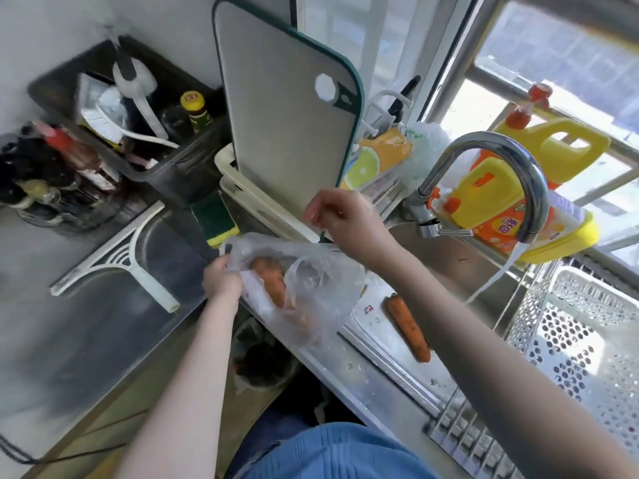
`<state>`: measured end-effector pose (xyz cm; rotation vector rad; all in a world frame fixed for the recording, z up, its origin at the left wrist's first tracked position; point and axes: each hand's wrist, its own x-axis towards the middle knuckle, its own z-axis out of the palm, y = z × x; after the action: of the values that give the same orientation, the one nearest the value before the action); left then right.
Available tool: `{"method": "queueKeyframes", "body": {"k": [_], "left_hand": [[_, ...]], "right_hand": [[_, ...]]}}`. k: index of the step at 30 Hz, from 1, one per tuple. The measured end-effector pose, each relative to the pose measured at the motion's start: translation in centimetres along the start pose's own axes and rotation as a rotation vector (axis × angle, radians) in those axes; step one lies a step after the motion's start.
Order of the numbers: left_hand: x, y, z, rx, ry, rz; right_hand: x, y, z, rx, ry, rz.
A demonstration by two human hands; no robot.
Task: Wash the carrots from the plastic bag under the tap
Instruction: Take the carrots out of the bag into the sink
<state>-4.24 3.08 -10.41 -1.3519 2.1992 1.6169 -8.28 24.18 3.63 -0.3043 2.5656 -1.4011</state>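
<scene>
My left hand [221,280] grips the left edge of a clear plastic bag [311,285] lying on the steel counter's edge beside the sink. One dirty carrot [271,281] shows through the bag. My right hand [333,216] hovers just above the bag with its fingers loosely curled, and I see nothing in it. A second carrot [408,326] lies loose on the sink's front rim [377,344]. The curved chrome tap [518,160] is to the right, with a thin stream of water [498,274] running from it.
A white perforated basket [587,333] sits in the sink under the tap. A grey cutting board [287,108] stands in a rack behind the bag, with a sponge [214,219] beside it. Yellow detergent bottles [498,198] line the window sill. A white squeegee [117,257] lies on the counter at left.
</scene>
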Motion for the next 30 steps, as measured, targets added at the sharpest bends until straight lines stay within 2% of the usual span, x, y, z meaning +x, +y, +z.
{"method": "queueKeyframes", "body": {"k": [3, 5, 6, 8, 11, 17, 19, 21, 24, 26, 30], "left_hand": [[-0.3, -0.4, -0.1, -0.019, -0.089, -0.020], [-0.7, -0.1, 0.0, -0.018, -0.185, -0.010], [-0.6, -0.2, 0.1, -0.014, -0.232, -0.002], [-0.4, -0.3, 0.0, -0.007, -0.297, 0.005], [0.4, -0.7, -0.2, 0.004, -0.353, 0.007], [1.3, -1.6, -0.5, -0.075, -0.384, -0.028], [1.3, -1.4, -0.5, -0.081, -0.393, -0.038], [1.3, -1.2, -0.5, -0.078, -0.405, -0.034], [1.5, -1.4, -0.7, -0.061, -0.411, -0.034], [1.9, -1.5, -1.0, -0.116, -0.404, -0.047], [2.5, -0.6, -1.8, -0.216, -0.383, -0.106]], "right_hand": [[-0.4, -2.7, 4.8, -0.073, -0.349, -0.174], [0.2, -1.7, 8.5, -0.303, -0.530, -0.158], [0.5, -0.7, 9.8, -0.420, -0.550, -0.101], [1.1, 2.0, 12.0, -0.588, -0.508, 0.023], [1.6, 4.2, 13.1, -0.661, -0.417, 0.106], [2.8, 4.0, 13.6, -0.568, -0.496, 0.324], [3.0, 4.9, 14.6, -0.529, -0.484, 0.355], [2.9, 5.0, 15.1, -0.445, -0.404, 0.410], [2.8, 4.7, 14.7, -0.478, -0.309, 0.372], [2.6, 4.5, 13.8, -0.411, -0.344, 0.327], [0.8, 2.3, 10.7, -0.371, -0.479, 0.092]]}}
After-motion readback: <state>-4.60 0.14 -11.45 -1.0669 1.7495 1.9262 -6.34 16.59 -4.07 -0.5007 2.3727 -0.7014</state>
